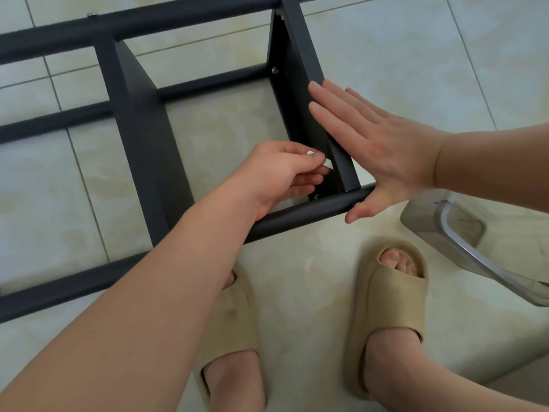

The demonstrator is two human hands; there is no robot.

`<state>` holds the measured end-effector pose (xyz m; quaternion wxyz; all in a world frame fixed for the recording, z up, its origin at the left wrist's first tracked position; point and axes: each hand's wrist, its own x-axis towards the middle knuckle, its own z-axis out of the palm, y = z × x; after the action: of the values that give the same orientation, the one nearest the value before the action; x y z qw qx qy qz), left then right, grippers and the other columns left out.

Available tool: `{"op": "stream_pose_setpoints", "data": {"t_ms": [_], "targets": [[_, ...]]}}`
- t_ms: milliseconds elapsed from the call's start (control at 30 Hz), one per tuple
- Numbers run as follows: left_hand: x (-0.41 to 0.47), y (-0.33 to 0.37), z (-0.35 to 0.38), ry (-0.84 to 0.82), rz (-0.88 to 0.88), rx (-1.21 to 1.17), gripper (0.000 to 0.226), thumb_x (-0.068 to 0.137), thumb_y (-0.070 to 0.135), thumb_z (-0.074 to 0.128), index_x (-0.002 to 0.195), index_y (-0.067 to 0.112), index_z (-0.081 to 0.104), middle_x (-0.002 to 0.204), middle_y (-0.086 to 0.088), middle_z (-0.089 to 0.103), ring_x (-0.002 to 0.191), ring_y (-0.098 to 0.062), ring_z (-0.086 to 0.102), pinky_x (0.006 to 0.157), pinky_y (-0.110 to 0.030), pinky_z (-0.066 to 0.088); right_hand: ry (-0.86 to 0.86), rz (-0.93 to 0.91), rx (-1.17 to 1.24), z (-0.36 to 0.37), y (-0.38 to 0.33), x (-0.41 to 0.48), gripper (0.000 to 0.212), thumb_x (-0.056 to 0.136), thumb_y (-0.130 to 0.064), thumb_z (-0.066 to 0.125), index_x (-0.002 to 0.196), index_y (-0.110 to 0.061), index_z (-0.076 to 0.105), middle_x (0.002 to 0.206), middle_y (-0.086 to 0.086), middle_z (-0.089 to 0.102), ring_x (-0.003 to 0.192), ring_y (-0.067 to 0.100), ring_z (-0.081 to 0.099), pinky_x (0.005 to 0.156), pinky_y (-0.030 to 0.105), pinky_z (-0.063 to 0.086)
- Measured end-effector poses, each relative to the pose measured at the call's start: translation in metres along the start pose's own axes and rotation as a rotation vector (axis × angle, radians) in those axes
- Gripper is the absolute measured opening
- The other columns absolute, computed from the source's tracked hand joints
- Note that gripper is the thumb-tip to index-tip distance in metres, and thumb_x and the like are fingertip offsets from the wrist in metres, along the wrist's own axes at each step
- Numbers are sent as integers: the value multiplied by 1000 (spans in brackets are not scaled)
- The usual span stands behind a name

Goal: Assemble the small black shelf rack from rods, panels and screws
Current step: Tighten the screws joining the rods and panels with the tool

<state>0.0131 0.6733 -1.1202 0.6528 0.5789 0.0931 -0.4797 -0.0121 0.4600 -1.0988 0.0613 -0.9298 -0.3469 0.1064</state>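
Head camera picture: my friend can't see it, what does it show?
The left hand pinches a small pale thing inside a black rack lying on a tiled floor; the right hand presses flat against its side panel. Beige slippers show below.

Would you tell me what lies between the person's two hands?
In the head view, the rack's black panel stands between them: left hand inside, right hand flat against its outer face.
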Motion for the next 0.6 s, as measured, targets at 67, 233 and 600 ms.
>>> {"op": "stream_pose_setpoints", "data": {"t_ms": [67,233,600], "targets": [[-1,1,0,25,24,-13,6,93,13,67,88,13,69,76,0,75,69,-10,71,64,-22,55,-6,1,1,0,0,0,136,75,-95,37,158,6,2,166,28,-5,155,41,-5,124,59,11],[-3,2,1,-11,-5,12,4,93,14,68,90,11,68,78,-2,75,70,-10,71,65,-23,56,-9,-2,-3,-1,0,0,136,75,-95,38,158,7,2,166,28,-5,155,42,-4,123,62,13],[-7,7,1,-30,26,227,17,96,12,62,80,14,65,67,2,71,65,-10,64,71,-26,53,2,-21,-10,0,1,0,136,75,-95,40,158,6,1,165,29,-5,155,43,-4,122,64,15]]}}
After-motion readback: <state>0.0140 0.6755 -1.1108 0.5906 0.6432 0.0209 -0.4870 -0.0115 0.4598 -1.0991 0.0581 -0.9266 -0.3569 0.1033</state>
